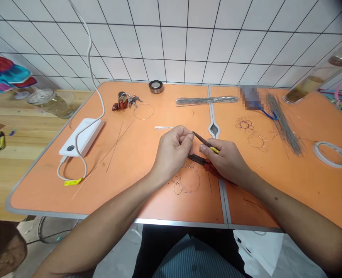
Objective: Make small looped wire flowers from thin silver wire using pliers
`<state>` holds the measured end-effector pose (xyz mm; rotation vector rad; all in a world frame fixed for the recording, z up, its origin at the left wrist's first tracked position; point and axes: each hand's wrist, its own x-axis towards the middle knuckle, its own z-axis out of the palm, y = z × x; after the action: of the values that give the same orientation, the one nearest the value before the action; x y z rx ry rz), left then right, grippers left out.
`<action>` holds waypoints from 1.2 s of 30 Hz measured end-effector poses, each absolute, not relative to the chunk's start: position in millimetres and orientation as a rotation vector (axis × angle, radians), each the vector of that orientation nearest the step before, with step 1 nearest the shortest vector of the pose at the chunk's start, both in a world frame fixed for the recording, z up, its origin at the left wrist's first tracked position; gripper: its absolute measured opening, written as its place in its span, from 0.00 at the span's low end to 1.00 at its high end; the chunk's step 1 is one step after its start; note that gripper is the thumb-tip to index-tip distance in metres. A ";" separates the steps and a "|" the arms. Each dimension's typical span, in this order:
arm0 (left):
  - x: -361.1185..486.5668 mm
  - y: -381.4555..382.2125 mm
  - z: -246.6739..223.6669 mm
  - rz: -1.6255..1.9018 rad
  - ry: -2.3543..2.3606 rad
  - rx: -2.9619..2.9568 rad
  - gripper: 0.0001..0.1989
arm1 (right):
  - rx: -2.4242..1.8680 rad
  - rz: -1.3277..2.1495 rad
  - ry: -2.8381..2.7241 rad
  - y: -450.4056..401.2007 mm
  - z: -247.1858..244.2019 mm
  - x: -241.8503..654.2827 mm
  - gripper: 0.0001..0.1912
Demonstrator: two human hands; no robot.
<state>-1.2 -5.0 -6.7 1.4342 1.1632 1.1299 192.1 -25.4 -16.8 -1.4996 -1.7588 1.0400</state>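
My left hand (175, 148) is closed in a pinch near the middle of the table; whatever sits between the fingertips is too small to make out. My right hand (227, 160) grips pliers (203, 140) with a dark, narrow jaw and a yellow grip, the tip meeting the left fingertips. Below, a second dark part with a red grip (197, 159) shows; I cannot tell if it belongs to the same tool. Under the hands lies a wire ring with small loops (200, 181). Several short silvery wires (163, 127) lie beyond the left hand.
Wire bundles (207, 101) lie at the back and right, near flower-shaped wires (244, 124) and a white tape ring (318, 148). At left are a white power bank (81, 137) with a cable and long wires (110, 148). Keys (134, 100) and a tape roll (156, 87) sit behind.
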 end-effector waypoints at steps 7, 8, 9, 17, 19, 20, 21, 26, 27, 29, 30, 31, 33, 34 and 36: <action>-0.8 -4.7 -2.4 1.098 1.133 1.332 0.09 | -1.510 0.988 -1.787 -24.9 -16.0 190.3 0.19; -0.9 -4.5 -2.0 1.090 1.134 1.326 0.09 | -1.511 0.976 -1.798 -24.9 -15.3 190.2 0.19; -0.9 -4.4 -1.7 1.082 1.135 1.323 0.09 | -1.512 0.965 -1.807 -25.0 -14.7 190.0 0.19; -0.5 -5.4 -1.8 1.066 1.144 1.315 0.09 | -1.558 0.932 -1.825 -26.2 -13.6 189.2 0.19; -1.0 -4.9 -2.0 1.069 1.137 1.303 0.09 | -1.560 0.917 -1.835 -26.0 -13.8 189.2 0.19; -1.4 -4.3 -2.1 1.071 1.131 1.292 0.09 | -1.557 0.908 -1.842 -25.6 -14.0 189.3 0.19; -1.9 -3.6 -2.0 1.074 1.121 1.278 0.09 | -1.551 0.895 -1.850 -25.0 -14.4 189.7 0.20; -4.1 0.1 -0.4 1.069 1.034 1.177 0.10 | -1.499 0.754 -1.903 -19.9 -20.5 194.6 0.20; -4.3 0.6 -0.1 1.067 1.018 1.151 0.10 | -1.490 0.729 -1.913 -18.9 -21.9 195.9 0.19; -4.5 1.2 0.2 1.063 0.997 1.112 0.10 | -1.471 0.712 -1.925 -17.4 -24.0 198.2 0.19; -4.5 1.4 0.1 1.060 0.991 1.103 0.10 | -1.464 0.713 -1.929 -17.0 -24.3 199.0 0.20; -4.6 1.4 -0.1 1.056 0.987 1.099 0.10 | -1.458 0.712 -1.933 -16.6 -24.3 199.5 0.20; -4.6 1.4 -0.5 1.052 0.984 1.103 0.10 | -1.452 0.699 -1.940 -16.3 -23.2 199.9 0.21; -4.7 1.2 -0.7 1.052 0.986 1.109 0.10 | -1.453 0.691 -1.945 -16.2 -22.5 199.8 0.21; -4.8 0.9 -1.2 1.052 0.996 1.131 0.10 | -1.461 0.678 -1.951 -16.3 -21.1 199.1 0.21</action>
<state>-4.8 0.9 -1.2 1.1309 0.9955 1.0523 199.1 -16.3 -21.1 -1.4606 -1.9511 0.6778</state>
